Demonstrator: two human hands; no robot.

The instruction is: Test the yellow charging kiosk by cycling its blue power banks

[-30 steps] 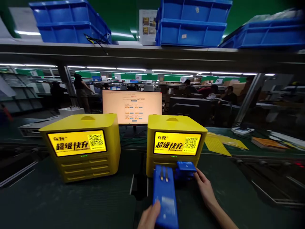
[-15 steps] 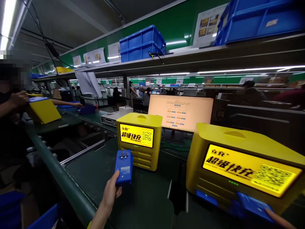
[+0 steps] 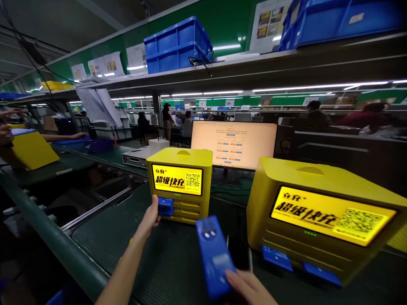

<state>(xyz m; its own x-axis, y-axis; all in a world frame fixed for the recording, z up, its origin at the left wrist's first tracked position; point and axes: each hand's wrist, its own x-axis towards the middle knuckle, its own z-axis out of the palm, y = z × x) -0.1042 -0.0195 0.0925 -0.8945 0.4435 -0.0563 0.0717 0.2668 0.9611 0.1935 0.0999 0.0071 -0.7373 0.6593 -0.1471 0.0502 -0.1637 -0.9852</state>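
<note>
Belt-top yellow cabinet [image 3: 179,184]: left hand [image 3: 151,218] pinches slotted power bank [image 3: 165,206]; right hand [image 3: 249,286] grips blue pack [image 3: 213,256].

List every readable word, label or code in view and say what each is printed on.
"超级快充": lit panel of the left yellow cabinet, beside a QR code.
"超级快充": lit panel of the right yellow cabinet, beside a QR code.
Small logo above both: too blurred.
Monitor, shelf papers, bin label: unreadable.
</note>
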